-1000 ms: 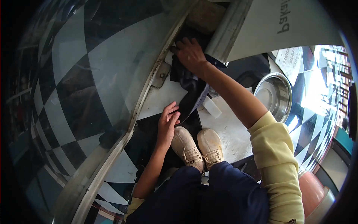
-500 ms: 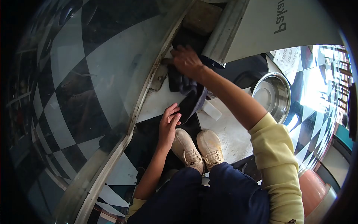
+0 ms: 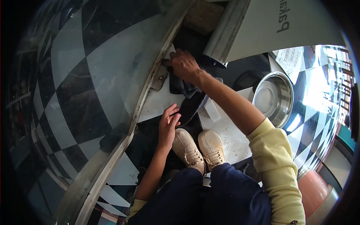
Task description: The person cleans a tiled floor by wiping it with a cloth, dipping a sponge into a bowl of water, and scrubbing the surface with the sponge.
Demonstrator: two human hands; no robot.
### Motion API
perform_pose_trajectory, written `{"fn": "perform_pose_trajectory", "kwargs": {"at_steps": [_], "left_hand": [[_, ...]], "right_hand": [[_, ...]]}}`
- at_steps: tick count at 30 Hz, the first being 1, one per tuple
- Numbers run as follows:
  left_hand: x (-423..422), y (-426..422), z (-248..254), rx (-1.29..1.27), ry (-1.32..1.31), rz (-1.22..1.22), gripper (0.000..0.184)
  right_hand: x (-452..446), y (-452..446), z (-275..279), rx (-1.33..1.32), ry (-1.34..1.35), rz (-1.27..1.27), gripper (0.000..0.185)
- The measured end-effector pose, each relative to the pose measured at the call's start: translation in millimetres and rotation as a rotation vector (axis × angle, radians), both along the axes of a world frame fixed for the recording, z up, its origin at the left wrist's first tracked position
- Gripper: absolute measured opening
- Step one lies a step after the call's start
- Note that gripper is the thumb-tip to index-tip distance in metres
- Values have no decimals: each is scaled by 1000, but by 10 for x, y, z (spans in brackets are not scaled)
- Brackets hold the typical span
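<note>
A dark cloth (image 3: pixel 180 87) hangs below my right hand (image 3: pixel 183 66), whose fingers are wrapped round its upper part beside the worn edge (image 3: pixel 150 77) of a glass panel. The cloth's lower part reaches down toward my left hand (image 3: pixel 168 123). That hand is raised above my left shoe, its fingers apart and nothing between them. Just right of the cloth, a small white block (image 3: pixel 212 111) rests on the floor tiles.
At the right stands a round metal basin (image 3: pixel 273 99). A metal roller (image 3: pixel 226 33) with a pale lettered sheet (image 3: pixel 277 30) is above it. A brown block (image 3: pixel 203 17) lies at the top. My beige shoes (image 3: pixel 211 147) are on the floor; an orange bucket (image 3: pixel 313 191) is lower right.
My right hand has moved down along the panel edge, and the cloth has shifted with it. My left hand has barely moved.
</note>
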State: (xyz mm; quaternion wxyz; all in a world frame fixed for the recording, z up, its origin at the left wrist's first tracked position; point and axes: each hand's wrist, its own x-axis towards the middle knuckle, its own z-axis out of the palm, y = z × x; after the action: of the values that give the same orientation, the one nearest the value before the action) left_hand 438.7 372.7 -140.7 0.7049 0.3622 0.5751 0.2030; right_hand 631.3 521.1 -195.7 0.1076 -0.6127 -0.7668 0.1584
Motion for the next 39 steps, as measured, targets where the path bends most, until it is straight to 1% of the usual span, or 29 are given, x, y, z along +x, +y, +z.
{"fn": "perform_pose_trajectory", "kwargs": {"at_steps": [1,4,7,10,13,16,17,20,23,26,27,30,31,32,34,36,39], "left_hand": [[9,-10,-8,0,-1,-6,47],[19,-2,17,8,2,-9,47],[-10,-17,2,14,6,-2,47],[16,-15,-29,7,-2,-26,48],[29,0,35,2,2,-18,48],[-21,9,57,10,5,6,49],[-46,8,46,17,0,8,49],[-26,11,18,23,-23,9,50],[-40,-29,17,10,-22,19,50],[-59,-34,4,17,-17,30,49],[-63,-52,-8,19,-14,33,48],[-67,-93,-37,23,-26,86,45],[-75,-113,-60,19,-10,106,44],[-78,-131,-66,16,5,129,43],[-116,-179,-72,30,36,162,41],[-153,-197,-22,57,65,180,39],[-230,-171,-10,44,80,230,38]], "right_hand": [[36,-3,-24,-9,48,14,22],[36,110,70,59,-73,-30,28],[-45,6,4,-36,98,-29,23],[30,-14,11,-87,132,-14,46],[-116,-114,46,-25,-49,-67,42],[-148,-447,9,139,-81,-128,23],[-121,-543,26,98,-56,-99,24],[-11,-583,58,94,-67,-62,27],[-117,-518,6,136,-87,-159,29],[-296,-627,11,171,-120,-160,31],[-354,-678,29,125,-159,-136,26],[-533,-913,58,68,-190,13,38],[-625,-1024,24,60,-202,105,39],[-666,-1057,44,-2,-155,198,41],[-578,-1071,39,82,-102,203,41],[-374,-938,49,96,-46,168,40],[-364,-963,28,88,-23,54,41]]}}
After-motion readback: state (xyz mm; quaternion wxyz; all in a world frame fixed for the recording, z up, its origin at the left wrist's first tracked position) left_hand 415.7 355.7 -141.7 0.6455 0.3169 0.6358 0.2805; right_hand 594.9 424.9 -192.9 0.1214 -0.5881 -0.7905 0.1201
